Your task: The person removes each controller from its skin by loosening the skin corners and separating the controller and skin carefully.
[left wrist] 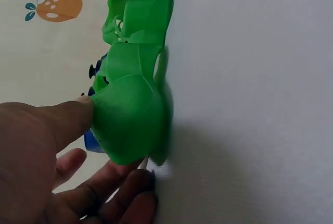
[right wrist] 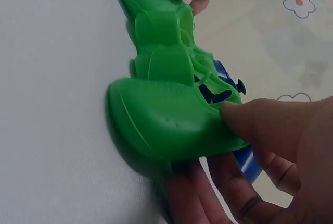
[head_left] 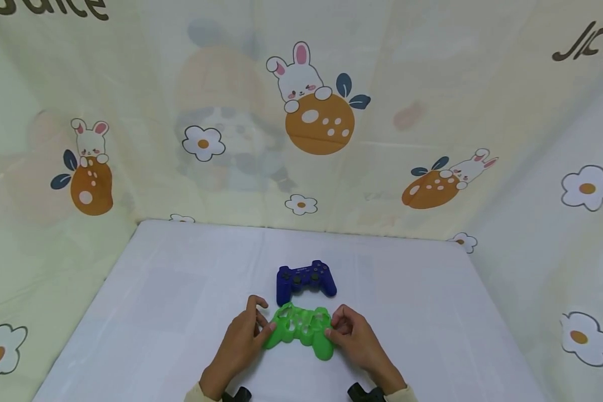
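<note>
A green silicone controller cover with cut-out holes is held between both hands, low over the white table. My left hand pinches its left grip, thumb on top and fingers below, as the left wrist view shows on the green cover. At the other end my right hand pinches the right grip; in the right wrist view its thumb presses the upper edge of the cover. Just beyond lies a dark blue game controller, its left handle reaching the cover's far edge in the head view.
The white table runs back to a pale curtain printed with rabbits, oranges and flowers. Curtain cloth also hangs along the left and right sides. Black wrist straps or mounts show at the bottom near the sleeves.
</note>
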{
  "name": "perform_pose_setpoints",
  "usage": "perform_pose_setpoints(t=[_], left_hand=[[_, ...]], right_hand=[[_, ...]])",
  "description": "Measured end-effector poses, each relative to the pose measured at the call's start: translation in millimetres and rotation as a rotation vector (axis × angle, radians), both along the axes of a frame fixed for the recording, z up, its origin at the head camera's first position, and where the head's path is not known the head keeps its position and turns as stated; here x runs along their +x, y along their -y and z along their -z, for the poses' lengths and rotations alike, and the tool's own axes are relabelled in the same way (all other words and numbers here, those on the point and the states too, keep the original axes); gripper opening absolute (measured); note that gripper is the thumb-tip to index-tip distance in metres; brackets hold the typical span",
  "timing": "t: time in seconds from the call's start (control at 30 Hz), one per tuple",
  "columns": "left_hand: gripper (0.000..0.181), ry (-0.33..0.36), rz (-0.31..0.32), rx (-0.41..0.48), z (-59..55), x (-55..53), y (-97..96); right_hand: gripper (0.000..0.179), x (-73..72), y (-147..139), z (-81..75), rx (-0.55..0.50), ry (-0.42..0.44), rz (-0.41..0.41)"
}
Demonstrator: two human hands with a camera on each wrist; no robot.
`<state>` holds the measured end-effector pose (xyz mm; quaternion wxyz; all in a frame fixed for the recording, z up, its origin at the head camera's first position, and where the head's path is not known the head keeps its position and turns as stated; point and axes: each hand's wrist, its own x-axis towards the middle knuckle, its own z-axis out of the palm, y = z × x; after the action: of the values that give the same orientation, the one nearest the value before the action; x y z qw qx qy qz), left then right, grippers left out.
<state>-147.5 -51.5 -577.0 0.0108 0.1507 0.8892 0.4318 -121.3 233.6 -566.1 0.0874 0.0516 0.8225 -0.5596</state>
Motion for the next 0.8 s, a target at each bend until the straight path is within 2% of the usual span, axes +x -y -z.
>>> perform_pose_setpoints(t=[0.1,0.23,0.43,0.57,0.67,0.8], left_hand=[[0.039,0.011,0.043,-0.005,-0.1,-2.7,-0.4],[0.037,0.044,0.066,0.022,-0.5,-3.9,-0.7],[0.03,0.091,0.049,0.09,1.0,-1.5,0.8],[0.028,0.11,0.03,0.134,0.9,1.2,1.3],[0.028,0.151,0.045,0.227,0.7,2.4,0.9],[0.027,0.249,0.075,0.405,2.2,1.8,1.5]], right_hand=[[0.023,0.4,1,-1.1,-0.051,0.02,-0.027],[0.021,0.8,0,-0.4,-0.094,0.046,-0.076],[0.025,1.1,-7,1.3,-0.167,0.059,-0.141],[0.02,-0.2,-10,1.0,-0.205,0.032,-0.137],[0.014,-0.8,-12,1.4,-0.247,0.021,-0.142],[0.007,-0.8,-14,2.2,-0.289,0.04,-0.153]])
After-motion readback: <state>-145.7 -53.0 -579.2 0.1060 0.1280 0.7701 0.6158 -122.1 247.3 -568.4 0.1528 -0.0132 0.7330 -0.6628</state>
